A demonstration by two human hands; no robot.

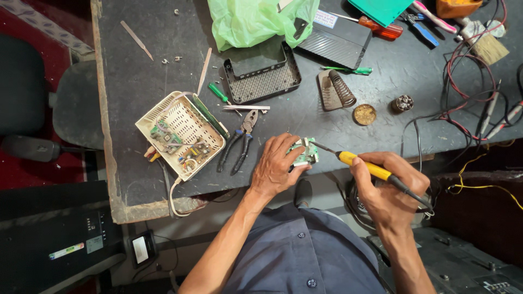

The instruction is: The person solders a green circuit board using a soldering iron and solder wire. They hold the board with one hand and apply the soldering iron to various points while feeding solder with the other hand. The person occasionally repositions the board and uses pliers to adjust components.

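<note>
Yellow soldering iron [369, 166] gripped in right hand [389, 188], left hand [275, 166] pinning circuit board [305, 152]

Even overhead light, sharp focus, edges bowed.

Dk blue-grey button shirt, short sleeves, small dark buttons; hands, forearms bare.

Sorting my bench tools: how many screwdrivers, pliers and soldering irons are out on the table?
Screwdrivers: 3 – small green, green by the coil stand, red-handled
Pliers: 1
Soldering irons: 1, in the right hand
Total: 5
</note>
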